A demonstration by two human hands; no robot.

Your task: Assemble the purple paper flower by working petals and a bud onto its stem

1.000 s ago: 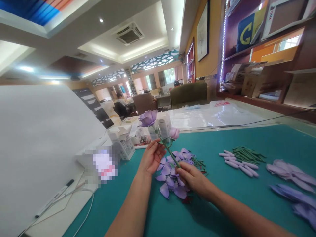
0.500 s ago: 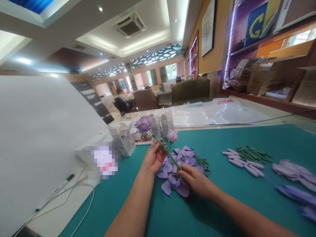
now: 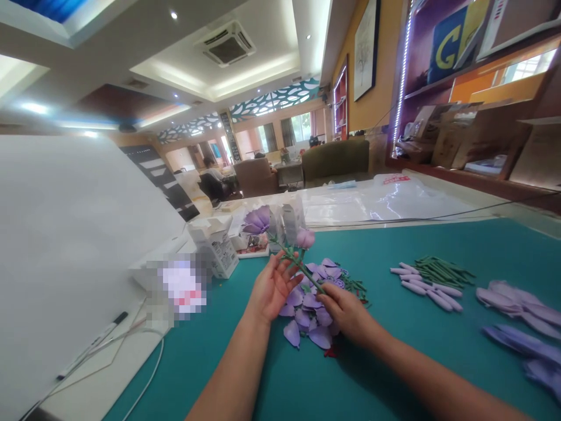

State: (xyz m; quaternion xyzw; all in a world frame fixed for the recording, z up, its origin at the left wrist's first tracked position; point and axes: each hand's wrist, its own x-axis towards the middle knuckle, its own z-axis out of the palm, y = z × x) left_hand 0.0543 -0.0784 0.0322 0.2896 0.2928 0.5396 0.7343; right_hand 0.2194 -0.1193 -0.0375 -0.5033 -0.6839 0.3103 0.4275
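Flower stem [image 3: 294, 261] pinched low in right hand [image 3: 346, 311], left hand [image 3: 272, 285] fingers spread alongside, grip point hidden

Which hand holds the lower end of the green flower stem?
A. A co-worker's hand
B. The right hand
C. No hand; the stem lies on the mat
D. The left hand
B: the right hand pinches the lower end of the green flower stem, while the left hand touches it higher up, below the purple flower.
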